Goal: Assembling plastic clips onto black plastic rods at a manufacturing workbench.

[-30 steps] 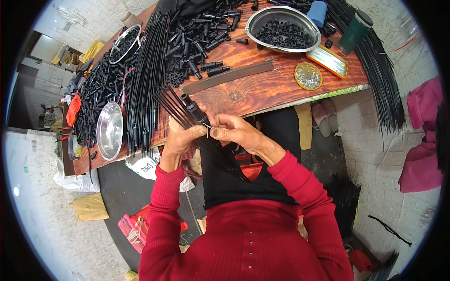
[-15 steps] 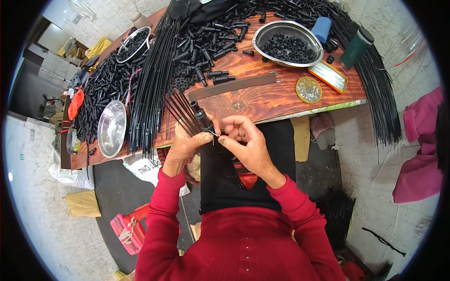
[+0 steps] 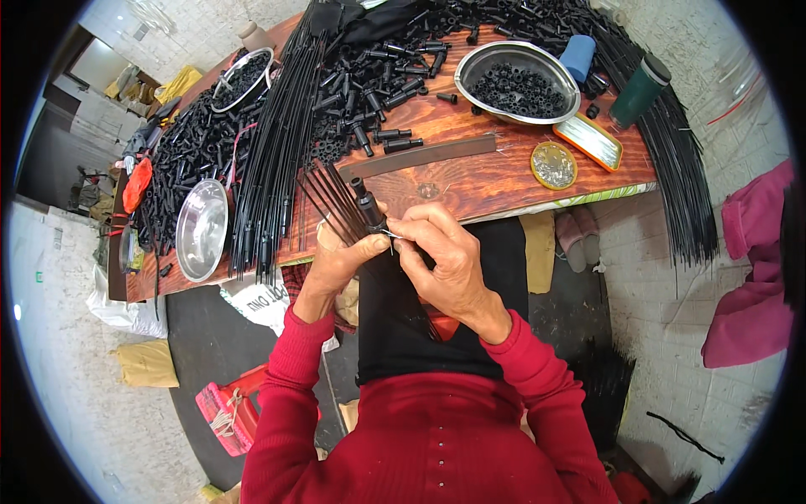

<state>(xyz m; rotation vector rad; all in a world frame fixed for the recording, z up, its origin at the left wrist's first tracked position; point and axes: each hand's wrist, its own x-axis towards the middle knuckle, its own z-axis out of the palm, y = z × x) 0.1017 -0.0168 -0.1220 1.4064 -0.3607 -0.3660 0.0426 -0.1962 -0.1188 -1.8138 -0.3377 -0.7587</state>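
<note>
My left hand [image 3: 340,260] is closed around a bundle of thin black rods [image 3: 330,202] and a black stepped tube-shaped fitting [image 3: 368,204], which stands up between the thumb and fingers. A thin pale wire [image 3: 391,234] sticks out beside the fitting, close to my left thumb tip. My right hand [image 3: 449,260] pinches this wire between thumb and forefinger, its other fingers curled in. The lower ends of the rods hang down over my dark lap. The inner fingers of my left hand are hidden behind the fitting.
Black fittings [image 3: 369,84] and long black rods [image 3: 273,143] heap the wooden table [image 3: 470,189]. On it stand a metal bowl [image 3: 470,88] of small black rings, a green bottle [image 3: 640,91], an orange-rimmed tray [image 3: 592,139], a round dish [image 3: 554,164] of small bits and a clear bowl [image 3: 201,231].
My right hand's forefinger has come down onto the wire, and its raised fingers have curled in. The fitting and my left hand have shifted slightly to the right.
</note>
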